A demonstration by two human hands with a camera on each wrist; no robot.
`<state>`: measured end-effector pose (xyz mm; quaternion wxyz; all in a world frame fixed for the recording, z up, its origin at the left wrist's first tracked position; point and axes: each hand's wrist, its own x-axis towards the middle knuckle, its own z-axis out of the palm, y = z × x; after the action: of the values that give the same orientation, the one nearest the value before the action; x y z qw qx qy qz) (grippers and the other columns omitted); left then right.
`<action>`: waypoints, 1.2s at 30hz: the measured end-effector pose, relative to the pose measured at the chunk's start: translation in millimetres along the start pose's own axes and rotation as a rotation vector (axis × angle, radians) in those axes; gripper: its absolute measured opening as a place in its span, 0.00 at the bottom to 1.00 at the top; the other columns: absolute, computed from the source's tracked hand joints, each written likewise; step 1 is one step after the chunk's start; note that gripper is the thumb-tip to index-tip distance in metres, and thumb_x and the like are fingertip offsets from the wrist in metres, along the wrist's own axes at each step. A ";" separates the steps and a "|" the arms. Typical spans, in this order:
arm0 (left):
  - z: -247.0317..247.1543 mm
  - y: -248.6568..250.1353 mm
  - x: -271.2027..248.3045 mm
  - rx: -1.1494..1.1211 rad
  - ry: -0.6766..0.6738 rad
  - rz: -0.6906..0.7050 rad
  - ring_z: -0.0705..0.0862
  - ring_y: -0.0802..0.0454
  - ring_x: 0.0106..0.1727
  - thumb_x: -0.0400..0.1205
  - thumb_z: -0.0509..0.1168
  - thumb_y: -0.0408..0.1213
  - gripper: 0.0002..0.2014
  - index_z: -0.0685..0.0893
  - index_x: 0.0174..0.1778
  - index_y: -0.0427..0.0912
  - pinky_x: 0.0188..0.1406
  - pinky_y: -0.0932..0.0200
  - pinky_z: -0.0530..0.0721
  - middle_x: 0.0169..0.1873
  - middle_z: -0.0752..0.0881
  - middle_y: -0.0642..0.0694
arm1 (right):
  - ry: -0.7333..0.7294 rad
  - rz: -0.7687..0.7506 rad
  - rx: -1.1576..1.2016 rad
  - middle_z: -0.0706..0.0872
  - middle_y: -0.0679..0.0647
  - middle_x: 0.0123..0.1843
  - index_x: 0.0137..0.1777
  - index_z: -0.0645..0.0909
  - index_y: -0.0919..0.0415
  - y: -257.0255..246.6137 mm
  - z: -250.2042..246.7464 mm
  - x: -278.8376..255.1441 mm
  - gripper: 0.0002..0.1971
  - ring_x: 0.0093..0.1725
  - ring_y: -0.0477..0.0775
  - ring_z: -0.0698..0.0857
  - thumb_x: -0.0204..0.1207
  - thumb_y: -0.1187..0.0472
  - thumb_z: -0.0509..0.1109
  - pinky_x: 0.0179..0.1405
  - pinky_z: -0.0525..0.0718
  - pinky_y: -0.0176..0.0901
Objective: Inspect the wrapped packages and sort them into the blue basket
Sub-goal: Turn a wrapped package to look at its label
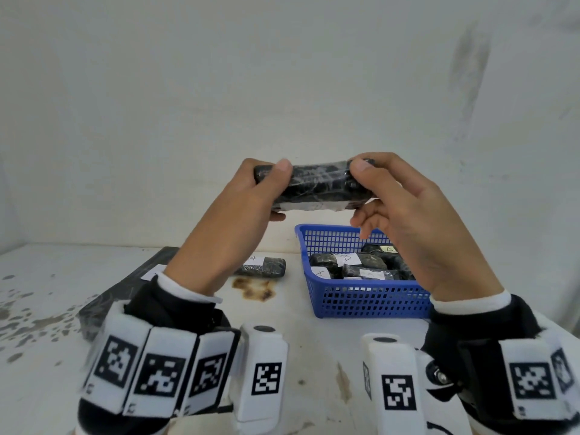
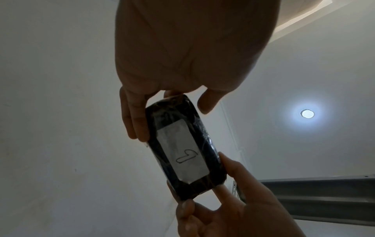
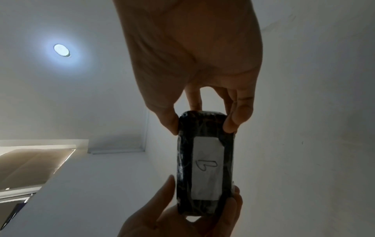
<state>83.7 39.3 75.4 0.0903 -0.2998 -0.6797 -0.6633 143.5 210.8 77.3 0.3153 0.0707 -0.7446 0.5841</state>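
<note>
Both hands hold one black plastic-wrapped package (image 1: 317,186) level in the air in front of the wall, above the basket's back left corner. My left hand (image 1: 271,189) grips its left end, thumb on top and fingers underneath. My right hand (image 1: 365,188) pinches its right end the same way. In the left wrist view the package (image 2: 160,154) shows a white label (image 2: 182,152) with a handwritten mark; the right wrist view shows the same package (image 3: 184,160) and label (image 3: 207,168). The blue basket (image 1: 370,304) holds several labelled packages. One more package (image 1: 266,266) lies on the table.
A flat dark wrapped slab (image 1: 125,290) lies on the white table to the left, partly behind my left wrist. A brown stain (image 1: 254,287) marks the table between the slab and the basket. The white wall stands close behind the table.
</note>
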 end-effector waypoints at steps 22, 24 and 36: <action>8.8 5.5 -8.1 0.155 -0.061 -0.046 0.88 0.53 0.43 0.85 0.54 0.55 0.16 0.73 0.64 0.51 0.40 0.53 0.84 0.53 0.83 0.56 | -0.017 -0.058 -0.079 0.87 0.44 0.48 0.61 0.83 0.45 -2.3 0.2 -5.8 0.20 0.31 0.39 0.80 0.69 0.51 0.81 0.35 0.79 0.27; 7.9 4.2 -7.4 0.117 -0.027 -0.029 0.86 0.54 0.39 0.84 0.62 0.52 0.20 0.72 0.70 0.51 0.42 0.54 0.82 0.58 0.82 0.55 | -0.023 -0.035 -0.015 0.89 0.44 0.53 0.71 0.78 0.43 -0.4 -2.2 -2.7 0.32 0.35 0.40 0.84 0.67 0.50 0.83 0.43 0.81 0.32; -3.0 2.2 -4.0 -0.023 -0.048 -0.021 0.92 0.42 0.43 0.83 0.67 0.34 0.19 0.76 0.71 0.46 0.58 0.43 0.86 0.60 0.85 0.41 | -0.053 0.022 -0.002 0.93 0.53 0.48 0.70 0.79 0.42 -3.1 -3.8 -3.1 0.22 0.36 0.57 0.91 0.78 0.58 0.75 0.39 0.88 0.46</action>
<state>87.3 35.1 75.5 0.0637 -0.3094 -0.6771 -0.6647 148.9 212.5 78.6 0.2888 0.0776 -0.7541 0.5847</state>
